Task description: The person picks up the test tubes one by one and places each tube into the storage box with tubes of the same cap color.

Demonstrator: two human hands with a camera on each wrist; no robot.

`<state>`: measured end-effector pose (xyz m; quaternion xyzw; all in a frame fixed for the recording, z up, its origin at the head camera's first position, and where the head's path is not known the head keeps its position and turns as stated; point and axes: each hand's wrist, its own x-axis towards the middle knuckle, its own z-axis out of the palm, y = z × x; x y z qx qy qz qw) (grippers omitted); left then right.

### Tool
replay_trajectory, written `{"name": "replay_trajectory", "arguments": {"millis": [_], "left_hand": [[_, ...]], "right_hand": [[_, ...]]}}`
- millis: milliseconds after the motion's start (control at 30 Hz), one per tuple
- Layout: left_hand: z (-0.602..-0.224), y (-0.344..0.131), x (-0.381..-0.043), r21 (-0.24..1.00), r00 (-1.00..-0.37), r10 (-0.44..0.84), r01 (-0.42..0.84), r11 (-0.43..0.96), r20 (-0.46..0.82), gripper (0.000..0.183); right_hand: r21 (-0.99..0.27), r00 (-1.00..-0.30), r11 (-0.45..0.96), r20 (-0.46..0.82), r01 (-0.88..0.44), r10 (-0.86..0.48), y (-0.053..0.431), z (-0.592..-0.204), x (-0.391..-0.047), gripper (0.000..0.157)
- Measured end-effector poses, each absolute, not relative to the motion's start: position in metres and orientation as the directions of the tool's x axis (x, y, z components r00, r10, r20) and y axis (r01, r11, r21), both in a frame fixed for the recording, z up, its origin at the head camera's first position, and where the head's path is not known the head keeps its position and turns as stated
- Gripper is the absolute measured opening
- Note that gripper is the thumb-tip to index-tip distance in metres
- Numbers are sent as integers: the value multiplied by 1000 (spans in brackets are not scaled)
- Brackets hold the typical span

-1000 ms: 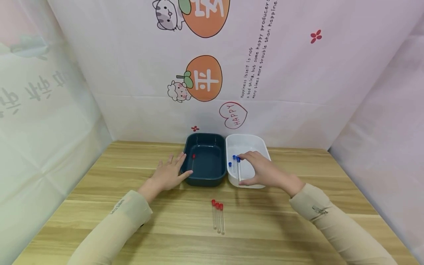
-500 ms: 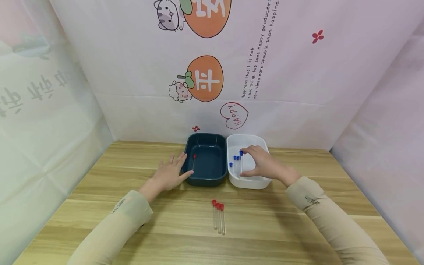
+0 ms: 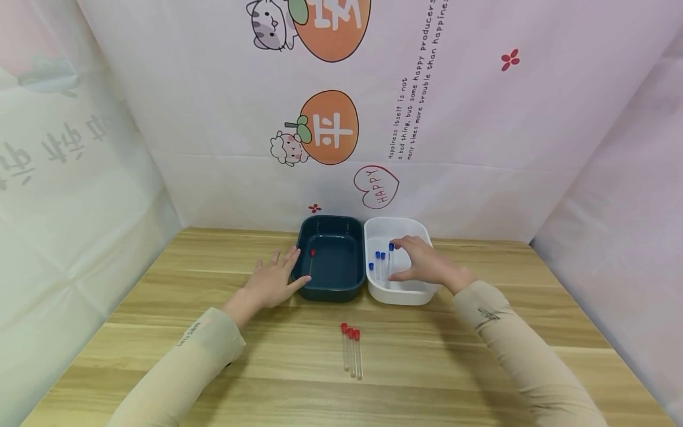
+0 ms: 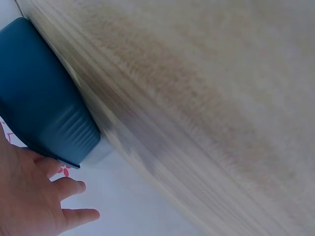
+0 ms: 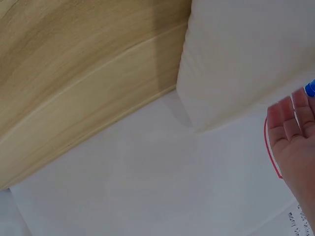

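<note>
My right hand (image 3: 427, 264) reaches into the white bin (image 3: 401, 298), holding a blue-capped test tube (image 3: 391, 261) lengthwise, fingers at the cap and thumb near the lower end. Just left of it, several blue-capped test tubes (image 3: 378, 267) lie in the same bin. In the right wrist view only a blue cap (image 5: 310, 88) shows by the fingertips. My left hand (image 3: 271, 281) rests with spread fingers on the left rim of the dark blue bin (image 3: 332, 293). One red-capped test tube (image 3: 312, 261) lies inside that bin.
Three red-capped test tubes (image 3: 351, 353) lie side by side on the wooden table (image 3: 256, 373), in front of the bins. The two bins stand against each other near a printed white cloth backdrop (image 3: 459, 196) at the table's back edge.
The held blue-capped tube has moved slightly right and down into the white bin with my right hand, away from the other blue-capped tubes. My left hand has stayed put.
</note>
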<state>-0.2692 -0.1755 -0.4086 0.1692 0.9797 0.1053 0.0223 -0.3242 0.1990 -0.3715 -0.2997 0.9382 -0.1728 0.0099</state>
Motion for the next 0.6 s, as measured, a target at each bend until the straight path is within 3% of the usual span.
{"name": "replay_trajectory", "arguments": {"millis": [600], "left_hand": [[-406, -176, -266, 221, -941, 340, 332, 917, 2, 83]], "right_hand": [[-307, -826, 787, -5, -536, -564, 199, -384, -343, 88]]}}
